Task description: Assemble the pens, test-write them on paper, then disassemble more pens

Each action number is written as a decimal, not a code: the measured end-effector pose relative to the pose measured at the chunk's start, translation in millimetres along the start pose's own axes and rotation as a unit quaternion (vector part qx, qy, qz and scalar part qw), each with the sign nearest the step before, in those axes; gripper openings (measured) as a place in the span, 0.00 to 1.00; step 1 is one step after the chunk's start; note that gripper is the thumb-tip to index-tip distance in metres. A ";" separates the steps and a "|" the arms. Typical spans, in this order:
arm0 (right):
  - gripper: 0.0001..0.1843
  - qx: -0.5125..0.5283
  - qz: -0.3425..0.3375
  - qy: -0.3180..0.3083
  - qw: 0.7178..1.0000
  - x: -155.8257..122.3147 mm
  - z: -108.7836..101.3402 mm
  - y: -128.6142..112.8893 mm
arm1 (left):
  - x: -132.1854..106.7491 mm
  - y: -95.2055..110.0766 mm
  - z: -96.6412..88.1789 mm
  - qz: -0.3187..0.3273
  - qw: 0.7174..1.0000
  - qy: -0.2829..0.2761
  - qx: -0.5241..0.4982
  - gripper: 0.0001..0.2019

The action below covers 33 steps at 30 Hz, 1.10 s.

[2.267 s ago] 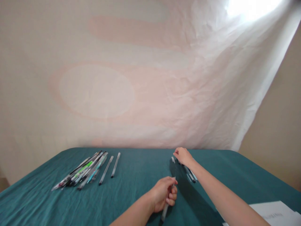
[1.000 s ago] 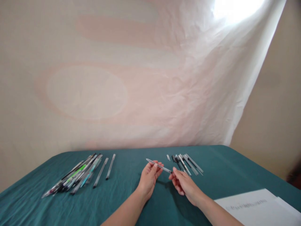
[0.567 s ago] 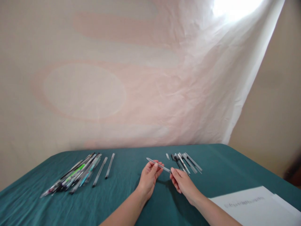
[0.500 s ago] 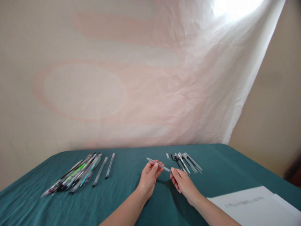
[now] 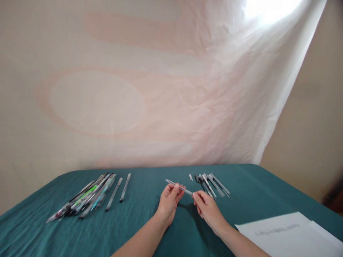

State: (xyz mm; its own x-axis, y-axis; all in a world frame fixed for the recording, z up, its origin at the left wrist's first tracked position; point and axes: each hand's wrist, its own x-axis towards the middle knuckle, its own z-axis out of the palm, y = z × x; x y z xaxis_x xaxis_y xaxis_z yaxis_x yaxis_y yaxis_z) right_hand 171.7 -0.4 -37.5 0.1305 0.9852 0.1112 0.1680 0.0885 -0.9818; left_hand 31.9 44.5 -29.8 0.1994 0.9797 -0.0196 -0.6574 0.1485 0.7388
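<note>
A clear-barrelled pen (image 5: 185, 190) is held between my two hands above the middle of the table, its pointed tip aimed up and to the left. My left hand (image 5: 169, 200) pinches the barrel near that tip with thumb and fingers. At the other end, my right hand (image 5: 205, 207) grips the pen's back end, and its fingertips cover that end. Just beyond my right hand lies a small group of pens and clear tubes (image 5: 214, 185), with a small whitish cap (image 5: 190, 177) at its left.
A large heap of pens (image 5: 88, 196) lies on the left of the green tablecloth (image 5: 136, 228). Two separate clear pens (image 5: 125, 187) rest beside it. White paper sheets (image 5: 289, 235) with blurred writing lie at the front right. A pale cloth (image 5: 166, 107) hangs behind the table.
Both hands and the pen have shifted very slightly left in the picture. The grip on the pen looks the same.
</note>
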 end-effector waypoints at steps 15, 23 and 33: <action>0.25 0.041 0.042 -0.046 0.997 1.3 -2.0 -3.1 | 0.2 2.4 -0.5 0.003 1.000 -0.003 -0.002 0.10; 0.22 0.029 0.029 -0.042 0.998 2.0 -2.7 -1.5 | 1.5 0.3 -2.3 0.009 1.000 -0.008 -0.001 0.09; 0.24 0.040 0.044 -0.035 0.998 1.4 -2.2 -3.8 | 2.4 1.1 -2.4 0.008 1.000 -0.006 -0.004 0.10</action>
State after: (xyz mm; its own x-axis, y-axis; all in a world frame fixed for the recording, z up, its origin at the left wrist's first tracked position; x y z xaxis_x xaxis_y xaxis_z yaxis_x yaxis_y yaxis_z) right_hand 173.4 0.3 -33.3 0.0716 0.9973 0.0157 0.0791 0.0101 -0.9968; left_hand 30.0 47.3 -30.7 0.1973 0.9803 0.0010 -0.6663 0.1334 0.7337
